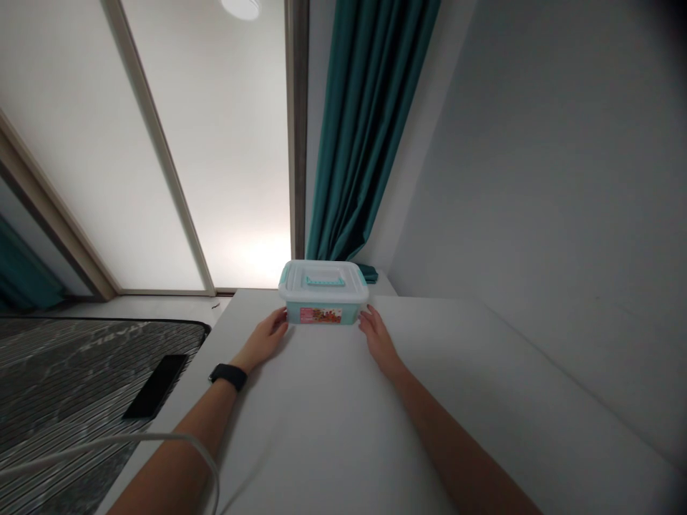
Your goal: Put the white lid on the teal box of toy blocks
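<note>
Lidded plastic box [323, 293] sits at the white worktop's [483, 400] far end. Left hand [267, 336] and right hand [378, 337] flank it, fingertips touching its lower corners.

Lighting: dim, cool-toned room.
Source: backlit frosted white sliding panels [236, 143], glow strongest just beyond the left hand [265, 336]. A round ceiling lamp [241, 7] is clipped by the top edge.
Shadows: soft and faint on the matte white tabletop [333, 429] near that hand.
Focus: centre sharp.
Edges: wide-angle bending of straight lines, dark vignette in the upper right corner.
</note>
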A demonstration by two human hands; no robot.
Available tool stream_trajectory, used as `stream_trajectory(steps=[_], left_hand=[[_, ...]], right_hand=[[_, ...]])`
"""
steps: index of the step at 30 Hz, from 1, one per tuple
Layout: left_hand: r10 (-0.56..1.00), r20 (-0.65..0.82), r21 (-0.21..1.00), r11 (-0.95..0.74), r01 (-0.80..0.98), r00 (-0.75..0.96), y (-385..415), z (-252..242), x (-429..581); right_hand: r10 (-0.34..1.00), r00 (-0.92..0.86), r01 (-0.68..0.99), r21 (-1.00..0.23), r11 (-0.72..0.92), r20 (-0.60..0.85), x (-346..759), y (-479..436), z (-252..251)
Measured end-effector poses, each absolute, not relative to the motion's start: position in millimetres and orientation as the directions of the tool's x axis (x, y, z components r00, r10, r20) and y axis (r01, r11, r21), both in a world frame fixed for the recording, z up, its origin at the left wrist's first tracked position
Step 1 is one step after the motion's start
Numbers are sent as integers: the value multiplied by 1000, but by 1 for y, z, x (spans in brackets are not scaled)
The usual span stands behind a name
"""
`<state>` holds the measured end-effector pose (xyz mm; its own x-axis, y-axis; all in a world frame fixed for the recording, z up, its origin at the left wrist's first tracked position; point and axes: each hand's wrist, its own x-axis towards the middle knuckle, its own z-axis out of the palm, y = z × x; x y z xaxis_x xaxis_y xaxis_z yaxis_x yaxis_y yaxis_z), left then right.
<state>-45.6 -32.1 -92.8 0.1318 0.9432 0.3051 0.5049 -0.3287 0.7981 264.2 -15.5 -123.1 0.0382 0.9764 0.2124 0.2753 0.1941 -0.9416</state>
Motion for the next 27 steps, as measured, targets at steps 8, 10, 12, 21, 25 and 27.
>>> stream_trajectory(steps=[8,10,12,21,25,27], left_hand=[[960,275,768,-247,591,45,-82,-93,-70],[961,266,758,-253,601,69,-91,-93,-67],[961,263,752,-260,605,86,-95,-93,-64],[963,254,761,-256,596,89,-90,-91,-66],[964,245,762,-255,595,100,-86,-93,-66],[965,241,761,-257,596,108,-85,-93,-66]], right_hand=[[947,-219,462,-829,315,237,288,-88,-118],[936,-255,494,-799,342,243,289,-97,-114],[933,-265,513,-783,352,245,289,-100,-113],[920,-280,552,-739,387,273,285,-95,-117],[919,-280,563,-728,391,276,285,-95,-118],[920,-279,560,-731,390,277,285,-94,-119]])
